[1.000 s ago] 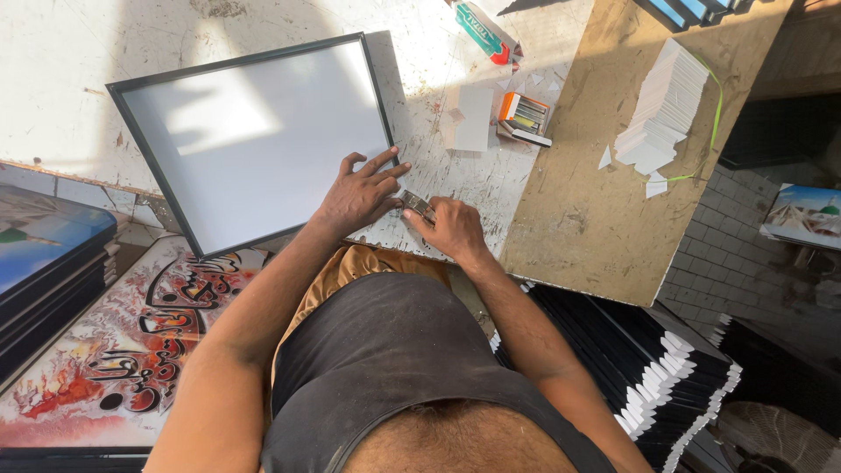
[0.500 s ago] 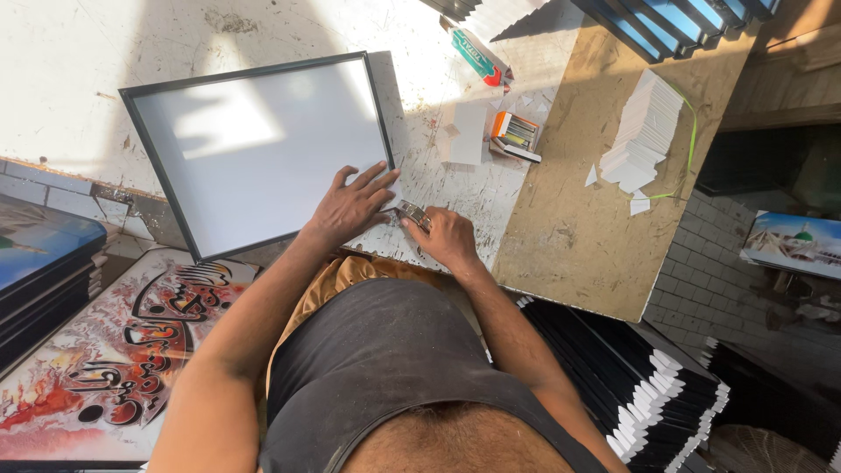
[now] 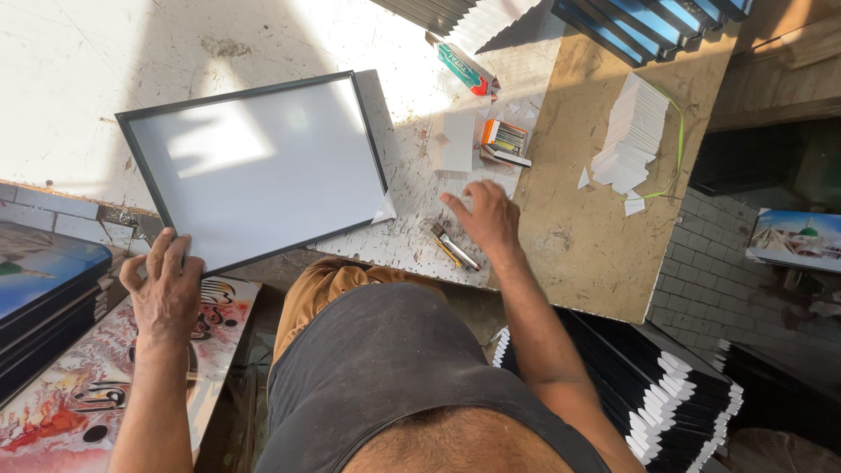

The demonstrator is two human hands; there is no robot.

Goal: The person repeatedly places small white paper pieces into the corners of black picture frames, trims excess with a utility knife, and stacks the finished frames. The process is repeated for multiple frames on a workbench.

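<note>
A black-framed panel with a white face lies flat on the scuffed white worktable. My left hand grips its near left corner, fingers curled over the frame edge. My right hand hovers above the table with fingers spread and holds nothing. Just beside it, toward me, lies a small metal hand tool with a yellow part. A small white corner piece sits at the frame's near right corner.
An orange box of staples, a green and red tool, a white card and a stack of white corner pieces lie beyond my right hand. Painted pictures lean at left; black frames are stacked at right.
My left hand moved from the frame's near right corner to its near left corner. My right hand let go of the small tool and lifted off toward the staple box.
</note>
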